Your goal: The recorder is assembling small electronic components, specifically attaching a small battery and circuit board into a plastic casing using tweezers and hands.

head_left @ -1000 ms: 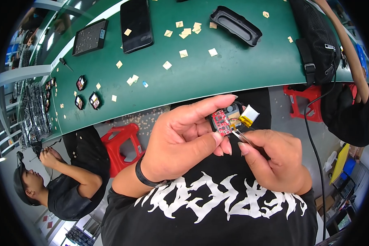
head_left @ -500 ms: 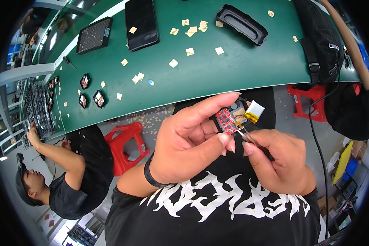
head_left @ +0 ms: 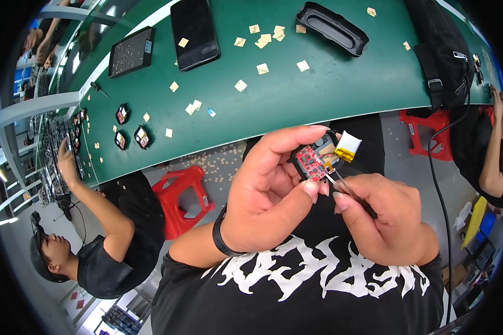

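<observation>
Between its thumb and fingers, my left hand grips a small black device housing in front of the table edge. A red circuit board sits in the housing. Beside it, a silver pouch battery with a yellow taped end sticks out at the housing's right, tilted. My right hand pinches metal tweezers, whose tips reach the board's lower right edge next to the yellow-orange part there. What exactly the tips touch is too small to tell.
On the green table are paper squares, a phone-like black slab, a screw tray, a black moulded tray, a black bag and several part-built devices. A co-worker sits left near a red stool.
The view has shifted slightly, so the table things sit a little differently. Both hands keep their grips, with the tweezers still at the board. The left co-worker's raised hand has moved.
</observation>
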Demonstrator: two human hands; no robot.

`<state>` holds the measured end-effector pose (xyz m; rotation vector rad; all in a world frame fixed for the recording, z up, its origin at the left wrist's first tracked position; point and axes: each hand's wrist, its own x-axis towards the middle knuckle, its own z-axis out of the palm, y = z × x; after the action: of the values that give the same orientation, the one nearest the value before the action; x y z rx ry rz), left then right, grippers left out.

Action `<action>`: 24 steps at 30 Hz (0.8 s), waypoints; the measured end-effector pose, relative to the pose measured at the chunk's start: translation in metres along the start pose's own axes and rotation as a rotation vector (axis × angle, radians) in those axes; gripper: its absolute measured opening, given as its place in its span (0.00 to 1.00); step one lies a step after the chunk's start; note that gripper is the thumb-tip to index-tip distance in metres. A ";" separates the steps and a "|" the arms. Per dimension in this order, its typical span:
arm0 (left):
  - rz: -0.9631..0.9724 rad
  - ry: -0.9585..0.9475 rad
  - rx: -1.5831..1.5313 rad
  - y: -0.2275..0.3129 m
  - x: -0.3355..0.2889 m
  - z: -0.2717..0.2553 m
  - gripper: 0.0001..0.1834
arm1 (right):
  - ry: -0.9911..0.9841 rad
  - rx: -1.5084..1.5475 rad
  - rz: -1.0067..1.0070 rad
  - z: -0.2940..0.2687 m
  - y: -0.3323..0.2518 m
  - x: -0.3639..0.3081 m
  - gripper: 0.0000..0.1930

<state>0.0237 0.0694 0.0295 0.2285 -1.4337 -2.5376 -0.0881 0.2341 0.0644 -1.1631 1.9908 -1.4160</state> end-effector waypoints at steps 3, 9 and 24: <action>0.023 -0.003 -0.002 -0.003 0.000 0.000 0.31 | 0.022 0.027 0.015 0.004 -0.001 -0.001 0.06; 0.030 -0.007 0.016 -0.005 -0.003 0.001 0.29 | 0.020 0.041 0.026 0.006 -0.003 -0.001 0.06; 0.011 -0.050 0.225 0.001 -0.007 -0.005 0.28 | -0.237 -0.006 0.204 -0.030 -0.019 0.008 0.06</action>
<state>0.0317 0.0663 0.0279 0.1936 -1.7357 -2.3874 -0.1071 0.2418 0.0940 -1.0427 1.8873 -1.1178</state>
